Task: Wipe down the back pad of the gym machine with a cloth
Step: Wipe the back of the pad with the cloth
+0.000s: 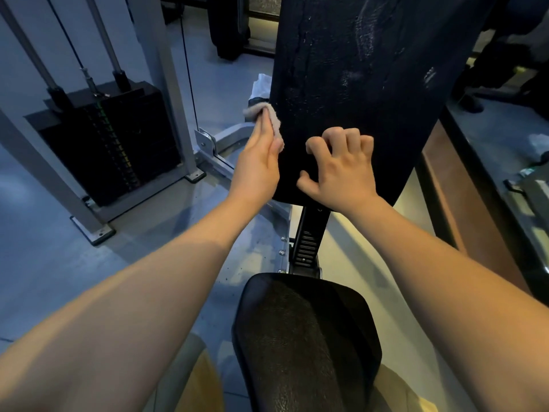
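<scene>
seat (306, 337) before back pad (356, 84), weight stack (110, 144) left

A black weight stack (110, 144) stands left in its grey frame (175, 84); a black seat (306, 337) lies below.

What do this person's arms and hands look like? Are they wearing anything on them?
Both forearms are bare, with no sleeves in view. The left hand and the right hand are bare too: no gloves, and no watch, bracelet or ring shows from this view.
</scene>
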Demonstrator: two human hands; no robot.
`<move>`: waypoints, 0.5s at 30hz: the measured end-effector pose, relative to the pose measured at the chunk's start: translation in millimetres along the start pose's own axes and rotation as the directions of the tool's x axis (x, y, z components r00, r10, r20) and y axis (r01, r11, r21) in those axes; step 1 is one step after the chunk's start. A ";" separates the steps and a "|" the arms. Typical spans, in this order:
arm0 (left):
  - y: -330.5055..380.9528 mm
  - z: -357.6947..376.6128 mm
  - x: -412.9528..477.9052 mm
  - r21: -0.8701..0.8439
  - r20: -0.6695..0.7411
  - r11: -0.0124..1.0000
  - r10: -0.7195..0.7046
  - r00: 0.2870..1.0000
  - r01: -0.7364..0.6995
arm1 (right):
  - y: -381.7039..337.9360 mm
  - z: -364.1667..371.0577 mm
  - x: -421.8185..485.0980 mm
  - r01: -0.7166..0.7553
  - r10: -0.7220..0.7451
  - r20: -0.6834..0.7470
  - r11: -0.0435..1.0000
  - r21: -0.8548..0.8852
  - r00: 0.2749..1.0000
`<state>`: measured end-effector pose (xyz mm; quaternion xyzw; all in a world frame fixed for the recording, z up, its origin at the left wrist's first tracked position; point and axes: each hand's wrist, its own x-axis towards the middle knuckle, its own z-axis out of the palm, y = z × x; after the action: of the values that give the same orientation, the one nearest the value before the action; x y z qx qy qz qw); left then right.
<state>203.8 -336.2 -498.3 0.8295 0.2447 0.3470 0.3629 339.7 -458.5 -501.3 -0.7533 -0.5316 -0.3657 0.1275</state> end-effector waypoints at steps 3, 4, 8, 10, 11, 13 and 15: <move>-8.3 0.2 13.6 -0.103 -0.032 0.995 -0.002 0.999 -0.001 | 1.9 11.2 -2.7 0.020 -0.021 -0.059 1.000 -0.023 0.998; -12.0 2.3 11.2 -0.158 -0.049 0.987 -0.026 0.998 0.018 | 2.7 15.2 -3.8 0.030 -0.033 -0.070 0.999 -0.040 0.997; -35.1 15.7 -26.2 -0.140 -0.082 0.986 -0.105 0.991 0.092 | 4.7 25.8 -4.3 0.043 -0.052 -0.094 0.995 -0.093 0.994; -29.1 12.0 -25.1 -0.142 -0.086 0.983 -0.128 0.988 0.115 | 4.5 26.4 -4.1 0.041 -0.052 -0.102 0.993 -0.107 0.993; -18.0 7.4 -15.5 -0.153 -0.101 0.981 -0.138 0.985 0.122 | 4.6 26.7 -4.3 0.040 -0.051 -0.104 0.993 -0.108 0.993; 5.3 -1.8 14.7 -0.158 -0.143 0.983 -0.118 0.983 0.095 | 4.8 26.8 -4.5 0.046 -0.057 -0.111 0.994 -0.104 0.992; 20.3 -9.7 40.7 -0.164 -0.150 0.985 -0.072 0.986 0.047 | 4.8 26.6 -3.5 0.046 -0.058 -0.129 0.994 -0.098 0.990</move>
<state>225.7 -317.7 -461.6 0.7604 0.2686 0.4180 0.4182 354.4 -447.5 -521.4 -0.7186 -0.5235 -0.4426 0.1167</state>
